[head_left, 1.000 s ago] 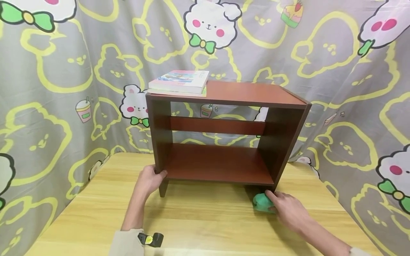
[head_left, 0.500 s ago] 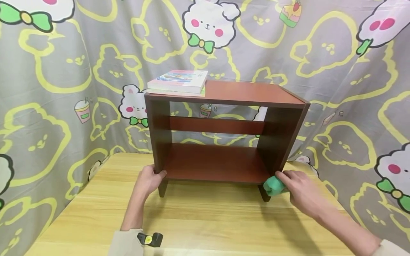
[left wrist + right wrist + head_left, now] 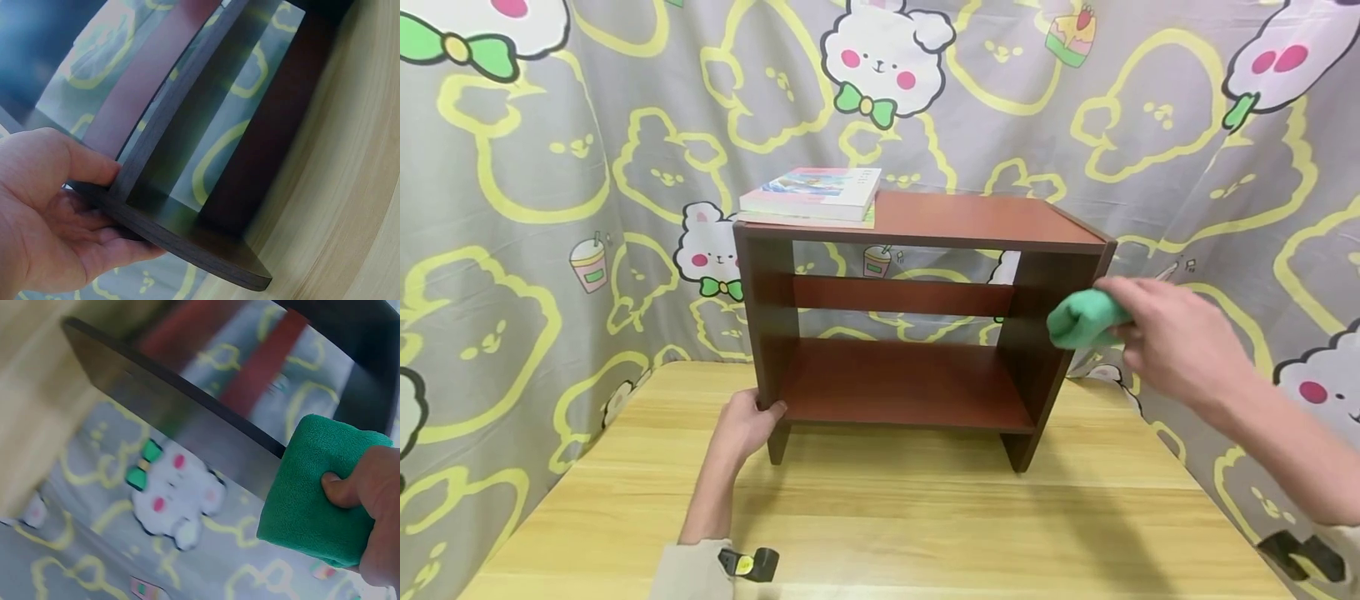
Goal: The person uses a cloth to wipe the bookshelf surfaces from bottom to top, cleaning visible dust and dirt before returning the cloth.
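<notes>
A small brown shelf (image 3: 910, 383) stands on the wooden table. My left hand (image 3: 747, 423) grips the lower part of its left side panel; in the left wrist view the thumb (image 3: 94, 165) lies on the inner side and the fingers wrap behind the panel's edge. My right hand (image 3: 1180, 337) holds a folded green cloth (image 3: 1084, 319) by the front edge of the right side panel. In the right wrist view the thumb presses on the cloth (image 3: 312, 494), which overlaps the panel's edge; whether it touches the panel cannot be told.
Stacked books (image 3: 808, 196) lie on the left end of the shelf's top. The table (image 3: 887, 533) reaches out in front of the shelf. A patterned grey curtain (image 3: 647, 150) hangs behind and at both sides.
My right hand has moved upward with the green cloth, from the foot of the right side panel to near its upper part. My left hand keeps its place on the shelf.
</notes>
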`<state>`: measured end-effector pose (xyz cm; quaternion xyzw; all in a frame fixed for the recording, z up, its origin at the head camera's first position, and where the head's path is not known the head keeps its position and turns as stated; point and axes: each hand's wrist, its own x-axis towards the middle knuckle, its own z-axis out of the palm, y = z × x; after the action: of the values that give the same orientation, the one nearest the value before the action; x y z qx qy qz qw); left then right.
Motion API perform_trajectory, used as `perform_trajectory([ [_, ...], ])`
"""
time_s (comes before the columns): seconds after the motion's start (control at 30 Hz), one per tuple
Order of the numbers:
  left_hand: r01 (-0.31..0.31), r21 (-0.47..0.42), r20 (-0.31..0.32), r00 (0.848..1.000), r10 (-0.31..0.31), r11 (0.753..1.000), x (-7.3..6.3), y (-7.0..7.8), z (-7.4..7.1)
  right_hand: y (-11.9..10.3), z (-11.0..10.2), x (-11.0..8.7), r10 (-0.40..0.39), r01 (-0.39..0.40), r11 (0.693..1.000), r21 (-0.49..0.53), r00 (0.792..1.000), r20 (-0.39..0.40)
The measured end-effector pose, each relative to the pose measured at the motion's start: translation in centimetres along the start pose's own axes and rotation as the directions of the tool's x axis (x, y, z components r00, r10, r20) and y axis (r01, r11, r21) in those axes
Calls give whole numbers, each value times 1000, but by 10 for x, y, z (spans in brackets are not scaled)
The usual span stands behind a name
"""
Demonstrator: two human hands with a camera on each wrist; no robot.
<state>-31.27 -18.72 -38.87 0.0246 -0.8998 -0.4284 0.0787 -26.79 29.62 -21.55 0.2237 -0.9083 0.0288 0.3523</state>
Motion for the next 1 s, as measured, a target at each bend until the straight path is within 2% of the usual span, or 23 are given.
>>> perform_trajectory([
  [0.17, 1, -5, 3, 1000, -1, 1000, 1, -1, 0, 5, -32, 25, 54, -55, 998, -11, 997, -54],
  [0.33, 6, -4, -7, 1000, -6, 1000, 1, -3, 0, 7, -46, 40, 72, -74, 997, -27, 996, -57],
  [0.47, 3, -2, -14, 1000, -3, 1000, -1, -2, 1, 8, -48, 39, 109, -110, 994, -27, 993, -48],
  [0.67, -7, -7, -1, 1000, 7, 1000, -1, 3, 3, 15, -49, 26, 135, -140, 989, -37, 984, -120],
  [0.77, -7, -9, 4, 1000, 7, 1000, -1, 4, 3, 20, -53, 23, 250, -248, 968, 32, 955, -161],
  [0.9, -9, -4, 6, 1000, 9, 1000, -2, 4, 0, 25, -57, 23, 441, -424, 896, 133, 885, -150],
  [1.0, -21, 4, 14, 1000, 21, 1000, -3, 6, -4, 22, -54, 18, 499, -479, 863, 158, 857, -125],
])
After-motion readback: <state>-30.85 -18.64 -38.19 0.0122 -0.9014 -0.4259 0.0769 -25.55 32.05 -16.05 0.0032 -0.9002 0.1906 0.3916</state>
